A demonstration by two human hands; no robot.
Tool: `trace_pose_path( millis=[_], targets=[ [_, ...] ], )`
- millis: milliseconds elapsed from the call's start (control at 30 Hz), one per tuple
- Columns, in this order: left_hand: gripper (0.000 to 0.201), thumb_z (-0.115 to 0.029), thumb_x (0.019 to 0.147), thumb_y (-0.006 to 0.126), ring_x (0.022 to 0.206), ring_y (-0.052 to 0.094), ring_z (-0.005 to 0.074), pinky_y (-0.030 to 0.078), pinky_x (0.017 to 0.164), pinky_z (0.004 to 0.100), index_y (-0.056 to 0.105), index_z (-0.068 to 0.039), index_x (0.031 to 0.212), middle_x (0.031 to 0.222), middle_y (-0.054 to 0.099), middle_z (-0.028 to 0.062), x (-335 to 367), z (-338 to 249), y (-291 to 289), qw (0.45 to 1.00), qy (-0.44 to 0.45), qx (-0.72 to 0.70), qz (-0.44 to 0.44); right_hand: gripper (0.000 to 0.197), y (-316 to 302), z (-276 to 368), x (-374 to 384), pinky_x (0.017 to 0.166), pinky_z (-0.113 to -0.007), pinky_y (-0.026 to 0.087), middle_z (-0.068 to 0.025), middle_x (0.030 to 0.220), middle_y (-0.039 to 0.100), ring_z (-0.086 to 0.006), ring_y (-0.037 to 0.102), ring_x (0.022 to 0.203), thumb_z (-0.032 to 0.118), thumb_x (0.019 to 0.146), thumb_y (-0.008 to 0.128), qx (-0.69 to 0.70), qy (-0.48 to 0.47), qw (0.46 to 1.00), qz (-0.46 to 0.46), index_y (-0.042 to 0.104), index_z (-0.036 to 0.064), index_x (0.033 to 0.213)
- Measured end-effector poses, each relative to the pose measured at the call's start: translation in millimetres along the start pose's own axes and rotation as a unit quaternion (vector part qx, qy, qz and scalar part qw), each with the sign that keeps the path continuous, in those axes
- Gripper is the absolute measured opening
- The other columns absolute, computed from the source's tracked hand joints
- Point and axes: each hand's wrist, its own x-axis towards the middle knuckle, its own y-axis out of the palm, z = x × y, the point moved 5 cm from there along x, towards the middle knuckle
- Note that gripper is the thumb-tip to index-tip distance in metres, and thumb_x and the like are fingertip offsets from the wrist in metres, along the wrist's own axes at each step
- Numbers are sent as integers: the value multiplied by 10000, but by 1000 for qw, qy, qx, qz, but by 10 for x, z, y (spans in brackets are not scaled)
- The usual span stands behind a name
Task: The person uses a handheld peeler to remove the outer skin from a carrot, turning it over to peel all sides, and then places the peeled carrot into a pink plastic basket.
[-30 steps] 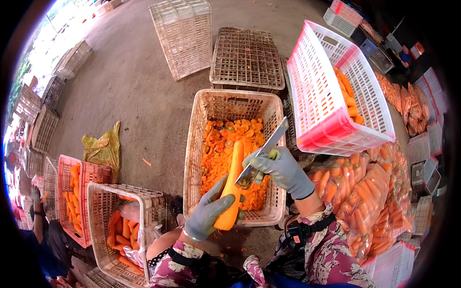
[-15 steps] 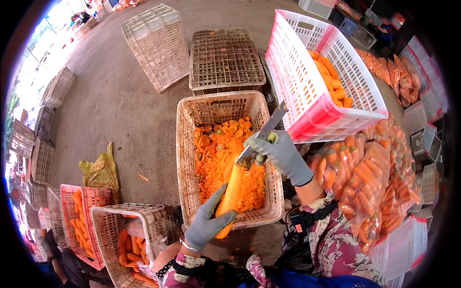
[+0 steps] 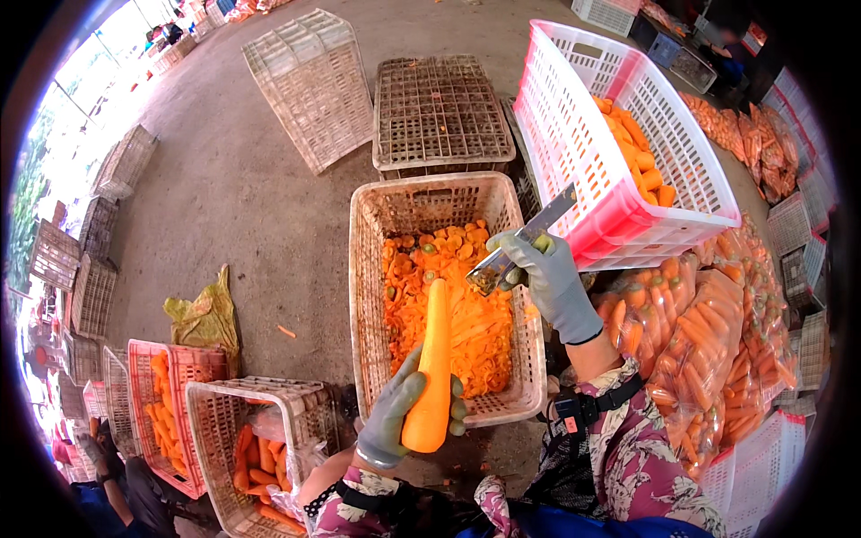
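At lower centre, the gloved left hand point(image 3: 395, 417) had its fingers curled tight around a long peeled carrot point(image 3: 433, 363), held over the beige crate point(image 3: 363, 296) of orange peelings. The right hand point(image 3: 549, 273), fingers clenched on a metal peeler point(image 3: 520, 242), hovered just above the carrot's tip. Clear bags of carrots point(image 3: 708, 332) lay at right beneath a tilted pink basket point(image 3: 628, 215).

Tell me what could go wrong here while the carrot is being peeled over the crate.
1. The left hand grips the carrot low, in line with the peeler in the right hand; a long stroke might reach the gloved fingers.
2. The carrot is held above the near rim of the peelings crate, so some strips may fall outside.
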Motion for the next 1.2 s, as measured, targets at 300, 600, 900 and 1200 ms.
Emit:
trace_pose_path(
  millis=[300,600,900,1200],
  targets=[
    [702,-227,969,613,869,652,284,552,755,416,223,-81,1534,1016,639,181,37,82,45,995,-26,93,7,323,137,-34,-99,542,-194,471,-23,812,676,-52,560,591,318,945,662,-40,12,998,44,699,6,1016],
    [670,-201,965,642,909,630,166,526,812,312,296,13,1497,1116,626,113,75,24,-100,930,65,353,-83,311,148,-287,-130,669,-250,473,-25,845,655,-86,597,777,294,996,596,-176,-20,972,152,630,-2,1082],
    [671,-193,964,647,966,579,114,498,845,275,314,42,1496,1149,598,69,4,-130,-334,818,113,542,-155,147,401,-213,-534,644,-418,480,-154,911,643,-358,616,750,196,958,570,-517,-297,798,82,577,63,1018],
    [663,-217,956,667,985,580,123,493,852,281,354,33,1484,1163,607,74,59,-43,-404,824,55,538,-169,102,272,-765,-508,656,-502,488,-174,842,677,-373,660,794,161,937,494,-680,-77,707,178,546,78,964]
  ],
)
